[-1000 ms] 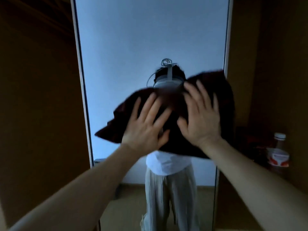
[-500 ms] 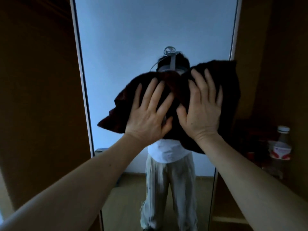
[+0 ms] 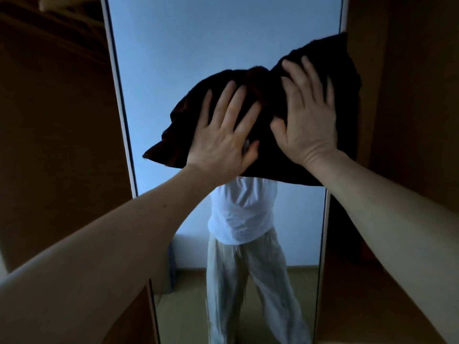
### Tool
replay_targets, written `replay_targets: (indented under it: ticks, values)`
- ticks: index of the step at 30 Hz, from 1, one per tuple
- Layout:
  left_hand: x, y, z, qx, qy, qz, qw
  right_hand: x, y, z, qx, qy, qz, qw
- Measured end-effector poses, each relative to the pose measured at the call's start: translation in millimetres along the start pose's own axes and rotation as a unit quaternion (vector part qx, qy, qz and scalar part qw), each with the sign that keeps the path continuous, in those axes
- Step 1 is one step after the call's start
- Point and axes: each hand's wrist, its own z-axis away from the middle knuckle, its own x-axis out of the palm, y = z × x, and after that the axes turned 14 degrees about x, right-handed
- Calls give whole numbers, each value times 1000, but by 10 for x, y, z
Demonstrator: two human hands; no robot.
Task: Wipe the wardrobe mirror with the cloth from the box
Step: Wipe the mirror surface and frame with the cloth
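A tall wardrobe mirror [image 3: 198, 40] in a white frame fills the middle of the view. A dark cloth [image 3: 263, 98] is spread flat against the glass at about mid height, its right edge reaching the mirror's right frame. My left hand [image 3: 223, 130] presses on the cloth's left half with fingers straight and spread. My right hand [image 3: 308, 115] presses on the right half the same way, a little higher. The cloth hides the upper part of the reflected person.
Brown wardrobe panels [image 3: 54, 145] stand on both sides of the mirror, the right one [image 3: 409, 120] in deep shadow. The glass reflects a person in a white top and light trousers [image 3: 243, 281] and a pale wall.
Both hands have slid the cloth up the glass and toward the right frame. The bottle seen low on the right has left the view.
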Motion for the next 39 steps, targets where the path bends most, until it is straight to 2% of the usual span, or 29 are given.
replay_targets:
  ticks: [4,10,17,23,26,31,35,39]
  values:
    - [-25,51,25,-10,-17,-10,1000,-1,25,32,-9,9,-9,1000]
    - [-76,280,109,-67,-66,-15,995,-39,10,167,-16,-28,2,999]
    - [65,614,695,27,0,-1,1000,203,-155,1163,85,22,-20,996]
    - [110,1225,1798,112,-32,51,992,341,-296,2560,107,-35,-24,993]
    - [90,1343,2025,136,-52,71,987,334,-283,2854,94,-63,-15,993]
    - [96,899,1523,119,-22,68,990,206,-122,1963,21,-66,-11,998]
    - [68,347,726,79,-5,33,996,110,-47,912,26,-21,4,999]
    - [48,292,530,37,-9,6,999,98,-70,689,52,6,4,999]
